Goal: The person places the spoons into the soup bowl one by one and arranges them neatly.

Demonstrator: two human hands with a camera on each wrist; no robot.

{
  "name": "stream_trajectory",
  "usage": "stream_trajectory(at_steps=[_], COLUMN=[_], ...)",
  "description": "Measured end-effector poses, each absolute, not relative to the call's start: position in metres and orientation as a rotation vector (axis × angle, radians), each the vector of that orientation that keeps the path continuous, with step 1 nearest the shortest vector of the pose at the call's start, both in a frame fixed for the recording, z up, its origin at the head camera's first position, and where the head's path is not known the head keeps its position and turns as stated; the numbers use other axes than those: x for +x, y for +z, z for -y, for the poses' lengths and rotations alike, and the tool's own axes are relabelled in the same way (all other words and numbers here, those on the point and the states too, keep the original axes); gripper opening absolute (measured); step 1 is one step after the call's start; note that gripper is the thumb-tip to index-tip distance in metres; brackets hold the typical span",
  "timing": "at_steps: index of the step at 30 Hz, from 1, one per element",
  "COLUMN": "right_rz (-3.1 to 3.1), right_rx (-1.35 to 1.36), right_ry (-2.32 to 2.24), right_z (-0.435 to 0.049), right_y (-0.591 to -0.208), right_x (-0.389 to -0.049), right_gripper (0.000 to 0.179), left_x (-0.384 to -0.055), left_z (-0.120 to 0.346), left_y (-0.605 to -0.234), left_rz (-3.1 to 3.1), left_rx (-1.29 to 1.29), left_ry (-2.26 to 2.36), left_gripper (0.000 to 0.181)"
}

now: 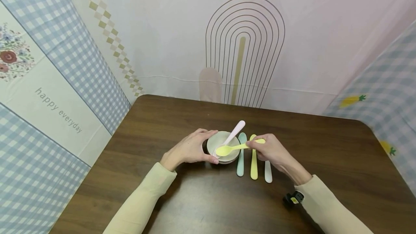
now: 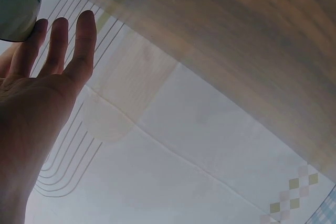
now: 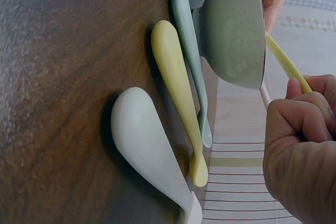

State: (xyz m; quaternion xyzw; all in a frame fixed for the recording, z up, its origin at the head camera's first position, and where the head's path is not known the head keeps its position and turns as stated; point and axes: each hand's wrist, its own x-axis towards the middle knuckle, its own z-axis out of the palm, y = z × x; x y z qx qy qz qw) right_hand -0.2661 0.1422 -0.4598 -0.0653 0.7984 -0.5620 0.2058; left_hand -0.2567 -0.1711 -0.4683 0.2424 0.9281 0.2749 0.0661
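My left hand [image 1: 191, 148] holds a small bowl [image 1: 214, 139] from its left side, thumb near the front and fingers round the back. Only the underside of this bowl [image 2: 20, 9] shows in the left wrist view, by the fingertips. A pale pink spoon [image 1: 236, 129] leans inside, its handle sticking out past the rim. Between thumb and fingers, my right hand [image 1: 271, 151] pinches a yellow spoon [image 1: 224, 150], whose scoop is over the bowl. Right of the bowl lie a mint-green spoon [image 3: 189, 40], a second yellow spoon [image 3: 176, 72] and a white spoon [image 3: 147, 135], side by side.
Everything stands on a dark brown wooden table [image 1: 201, 205]. Printed cloth [image 1: 162, 39] hangs behind the far edge, and checked cloth [image 1: 42, 10] covers the left side. A black device [image 1: 293, 198] is on the right wrist.
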Motion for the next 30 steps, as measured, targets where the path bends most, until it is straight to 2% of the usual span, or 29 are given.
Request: stream_trajectory(at_steps=[30], right_rz=[-2.176], right_rx=[-0.249], right_ry=[-1.562], right_z=[-0.132], right_y=[-0.469], right_x=[-0.271], right_gripper=[0.03], left_x=[-0.257], left_z=[0.172], left_y=[-0.469], left_rz=[-2.797], left_rx=[0.734], left_ry=[0.83], left_gripper=[0.106])
